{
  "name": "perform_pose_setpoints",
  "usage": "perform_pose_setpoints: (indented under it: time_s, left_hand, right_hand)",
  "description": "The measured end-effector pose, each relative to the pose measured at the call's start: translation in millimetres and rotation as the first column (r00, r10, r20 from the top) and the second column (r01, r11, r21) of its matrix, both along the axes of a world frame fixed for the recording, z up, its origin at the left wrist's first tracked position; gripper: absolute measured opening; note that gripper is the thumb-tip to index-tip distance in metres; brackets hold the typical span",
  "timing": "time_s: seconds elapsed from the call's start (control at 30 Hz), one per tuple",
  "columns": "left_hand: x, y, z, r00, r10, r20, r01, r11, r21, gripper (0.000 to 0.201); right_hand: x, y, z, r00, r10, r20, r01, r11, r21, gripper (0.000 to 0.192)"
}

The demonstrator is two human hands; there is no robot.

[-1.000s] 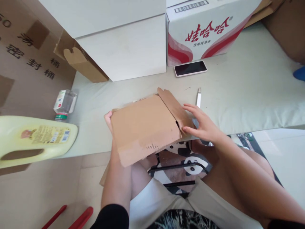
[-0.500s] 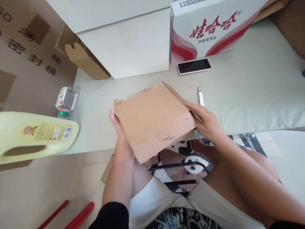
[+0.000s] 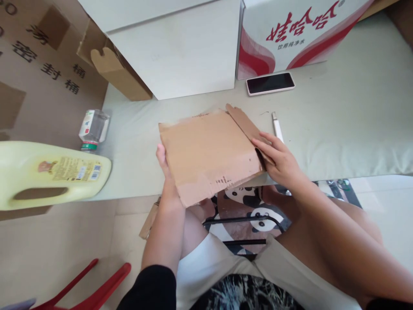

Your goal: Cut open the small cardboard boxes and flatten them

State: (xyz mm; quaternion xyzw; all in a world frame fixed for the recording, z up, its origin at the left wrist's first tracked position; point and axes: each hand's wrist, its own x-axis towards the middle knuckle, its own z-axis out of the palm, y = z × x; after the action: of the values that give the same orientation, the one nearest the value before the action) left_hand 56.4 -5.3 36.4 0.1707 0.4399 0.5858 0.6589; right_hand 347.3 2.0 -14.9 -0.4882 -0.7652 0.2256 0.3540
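Between both hands a brown piece of cardboard [image 3: 209,150] is held tilted over the front edge of the table. A narrow flap on its right side stands folded at an angle. My left hand [image 3: 164,165] grips the left edge; its thumb shows, while the other fingers are hidden beneath. At the right edge my right hand [image 3: 279,157] is closed on the flap, fingers lying over it. Just beyond the right hand lies a white utility knife [image 3: 277,127]. Farther back rests a phone [image 3: 270,83] with a dark screen.
A white box [image 3: 180,56] and a red-and-white carton [image 3: 290,38] stand at the back of the table [image 3: 338,120]. On the left are a clear bottle [image 3: 93,127], a pale yellow jug [image 3: 58,172] and a large brown carton [image 3: 38,77]. Red bars [image 3: 106,286] show at lower left.
The flap on the right has opened outward from the panel, and my right fingers have spread more over it. The view has shifted slightly, with the cardboard still in both hands.
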Motion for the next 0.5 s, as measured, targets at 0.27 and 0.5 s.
perform_pose_setpoints:
  time_s: [0.27,0.5]
  left_hand:
    - [-17,12,1.1,0.997,-0.020,0.068,0.021,1.000,-0.007,0.058]
    - [-39,14,9.0,0.998,-0.051,0.028,0.052,0.999,-0.006,0.062]
  right_hand:
    - [3,-4,6.6,0.982,0.179,0.065,-0.170,0.978,-0.122,0.057]
    - [19,2,14.6,0.888,-0.226,-0.400,0.078,0.932,-0.354,0.044]
